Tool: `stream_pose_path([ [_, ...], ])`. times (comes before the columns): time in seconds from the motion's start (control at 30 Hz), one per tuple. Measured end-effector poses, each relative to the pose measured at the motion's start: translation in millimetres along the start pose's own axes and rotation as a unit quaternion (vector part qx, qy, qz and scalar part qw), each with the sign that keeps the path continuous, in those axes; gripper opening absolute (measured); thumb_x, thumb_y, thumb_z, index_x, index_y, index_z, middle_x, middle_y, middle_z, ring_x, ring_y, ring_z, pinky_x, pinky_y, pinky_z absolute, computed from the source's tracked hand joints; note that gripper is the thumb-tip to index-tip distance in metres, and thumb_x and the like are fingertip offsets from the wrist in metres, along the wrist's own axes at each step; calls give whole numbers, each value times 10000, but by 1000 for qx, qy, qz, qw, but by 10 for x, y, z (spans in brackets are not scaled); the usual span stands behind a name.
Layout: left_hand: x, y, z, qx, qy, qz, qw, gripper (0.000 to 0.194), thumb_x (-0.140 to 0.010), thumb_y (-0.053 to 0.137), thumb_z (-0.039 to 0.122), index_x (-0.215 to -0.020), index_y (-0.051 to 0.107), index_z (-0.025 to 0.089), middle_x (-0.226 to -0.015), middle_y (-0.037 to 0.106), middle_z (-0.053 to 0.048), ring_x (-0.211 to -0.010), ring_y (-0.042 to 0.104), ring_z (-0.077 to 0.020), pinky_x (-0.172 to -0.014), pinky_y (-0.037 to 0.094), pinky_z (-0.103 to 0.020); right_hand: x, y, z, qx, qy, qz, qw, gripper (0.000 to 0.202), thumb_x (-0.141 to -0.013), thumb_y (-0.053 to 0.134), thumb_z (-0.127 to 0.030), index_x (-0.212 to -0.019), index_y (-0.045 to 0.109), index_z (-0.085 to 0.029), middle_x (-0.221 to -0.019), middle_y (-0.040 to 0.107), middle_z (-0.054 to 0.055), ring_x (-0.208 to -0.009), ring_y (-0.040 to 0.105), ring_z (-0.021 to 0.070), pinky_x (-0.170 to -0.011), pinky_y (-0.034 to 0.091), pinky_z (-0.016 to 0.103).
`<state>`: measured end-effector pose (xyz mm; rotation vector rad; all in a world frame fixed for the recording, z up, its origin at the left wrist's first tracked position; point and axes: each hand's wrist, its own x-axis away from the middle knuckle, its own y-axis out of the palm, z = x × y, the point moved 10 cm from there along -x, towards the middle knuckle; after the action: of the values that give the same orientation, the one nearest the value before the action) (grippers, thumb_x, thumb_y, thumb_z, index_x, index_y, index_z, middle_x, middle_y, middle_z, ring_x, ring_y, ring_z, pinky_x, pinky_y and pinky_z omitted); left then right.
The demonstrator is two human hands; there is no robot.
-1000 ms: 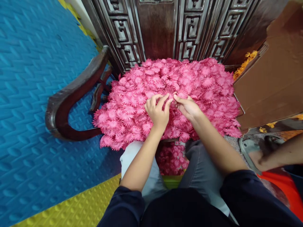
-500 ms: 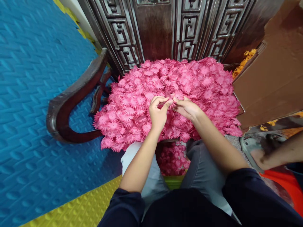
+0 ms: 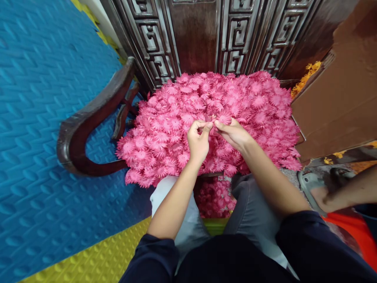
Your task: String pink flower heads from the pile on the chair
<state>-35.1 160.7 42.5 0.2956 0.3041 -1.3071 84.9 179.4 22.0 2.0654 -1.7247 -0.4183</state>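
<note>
Carved panel [image 3: 196, 39] behind pink flowers [image 3: 210, 96]

Blue matting: Textured, embossed foam [image 3: 44, 133] spreads across the floor at left, visible through the loop of a chair arm.
Yellow matting: A matching section [image 3: 97, 249] crosses the lower left, meeting the blue along a slanting seam; a toothed yellow edge [image 3: 94, 25] borders the blue at the top.
Carved woodwork: Dark, polished panels [image 3: 193, 39] rise at the back, a plain center flanked by angular scrollwork, paler between the bars.
Chair arm: Dark wood [image 3: 65, 143] curves out at left.
Speckled floor: Gray stone [image 3: 290, 173] shows at right.
Light: Pale glints streak the glossy carving.
</note>
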Motion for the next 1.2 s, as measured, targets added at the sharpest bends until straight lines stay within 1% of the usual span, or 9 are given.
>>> stream_pose_path([
  [0.17, 6, -29, 22, -21, -7, 10, 1000, 368, -791, 553, 540, -706, 551, 182, -731, 603, -7, -735, 572, -120, -751, 452, -262, 6, 14, -94, 73, -44, -9, 996, 341, -496, 847, -344, -758, 676, -209, -749, 676, -31, -737, 608, 95, -886, 490, 279],
  [0.3, 31, -13, 162, -10, 27, 1, 1000, 413, -780, 528, 583, -675, 508, 184, -683, 546, 7, -681, 531, -103, -699, 435, -243, 14, -55, -169, 78, -99, 39, 991, 346, -436, 867, -347, -677, 654, -218, -748, 675, -35, -774, 614, 107, -887, 498, 291],
  [0.47, 16, -55, 145, -3, 14, 17, 1000, 411, -770, 546, 576, -662, 509, 181, -640, 518, 21, -631, 493, -91, -646, 410, -229, -8, -59, -90, 78, -78, 46, 993, 416, -415, 865, -387, -727, 652, -214, -768, 685, -26, -794, 635, 130, -937, 495, 332],
  [0.63, -36, -166, 149, -36, 27, 57, 997, 334, -780, 603, 478, -651, 533, 178, -645, 549, 23, -628, 498, -88, -651, 409, -229, -7, -53, -53, 58, -76, 49, 994, 449, -419, 873, -285, -815, 673, -215, -867, 703, -31, -836, 650, 117, -947, 500, 319],
  [0.8, -12, -242, 250, -107, 70, 94, 987, 209, -808, 619, 320, -666, 559, 179, -692, 578, 16, -692, 543, -94, -690, 429, -229, 33, 47, -22, 18, -54, 47, 997, 402, -436, 866, -242, -788, 674, -210, -798, 701, -48, -776, 653, 102, -933, 518, 308],
  [0.9, 11, -199, 327, -133, 112, 78, 982, 154, -827, 594, 311, -748, 619, 182, -789, 612, -10, -802, 576, -113, -759, 450, -248, 46, 81, -33, -5, -38, 52, 998, 388, -412, 873, -272, -729, 659, -204, -723, 687, -54, -723, 652, 105, -938, 522, 328],
  [1.0, 14, -107, 342, -129, 132, 34, 982, 159, -815, 610, 334, -840, 666, 187, -864, 631, -28, -875, 587, -129, -819, 465, -275, 39, 39, -71, -21, -40, 65, 997, 381, -388, 880, -300, -661, 633, -200, -664, 662, -60, -685, 641, 101, -942, 523, 343],
  [1.1, 23, -56, 359, -124, 150, 14, 981, 152, -769, 666, 332, -832, 694, 196, -870, 632, -25, -886, 591, -133, -852, 471, -288, 26, -32, -98, -25, -47, 75, 996, 381, -379, 882, -312, -622, 611, -198, -630, 638, -66, -657, 622, 89, -929, 528, 340],
  [1.2, 20, -56, 332, -110, 140, 14, 984, 137, -741, 696, 318, -808, 706, 199, -843, 628, -18, -852, 594, -127, -822, 479, -277, 21, -61, -96, -16, -46, 72, 996, 385, -383, 881, -323, -593, 585, -193, -605, 612, -72, -643, 606, 78, -919, 530, 335],
])
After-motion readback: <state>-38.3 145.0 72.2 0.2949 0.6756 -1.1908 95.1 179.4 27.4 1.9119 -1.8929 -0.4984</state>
